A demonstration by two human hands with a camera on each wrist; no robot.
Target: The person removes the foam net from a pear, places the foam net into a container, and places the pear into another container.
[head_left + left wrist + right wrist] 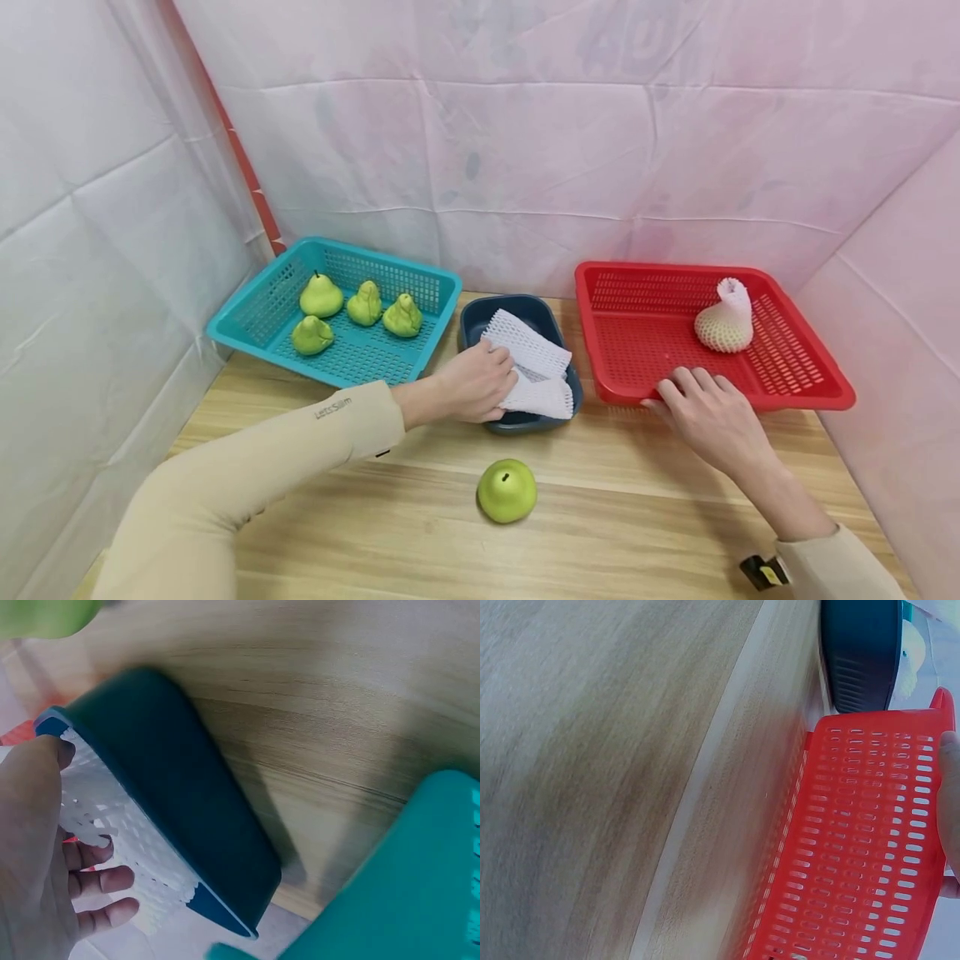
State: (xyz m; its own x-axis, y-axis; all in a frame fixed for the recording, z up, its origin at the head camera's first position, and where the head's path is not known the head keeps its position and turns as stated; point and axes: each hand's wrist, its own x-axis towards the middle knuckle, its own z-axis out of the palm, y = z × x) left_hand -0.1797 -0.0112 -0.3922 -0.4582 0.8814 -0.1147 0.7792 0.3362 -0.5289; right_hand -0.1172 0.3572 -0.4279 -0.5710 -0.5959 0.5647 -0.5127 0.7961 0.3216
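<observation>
My left hand [476,382] reaches into a small dark blue basin [517,429], with thumb and index finger around part of a white foam net sleeve [112,802]. Another white foam net [528,343] lies beside it in the basin. At the near rim of a red basket [622,396], my right hand [712,421] grips the edge, fingers over the inside and thumb outside. A green pear [507,492] stands on the table in front of the basin. Inside the red basket, toward its right side, sits a pear in a foam net [724,321].
A teal basket [258,354] with several green pears [321,296] stands at the back left. The wooden table [390,533] is bounded by a draped cloth [510,167] at the back and sides.
</observation>
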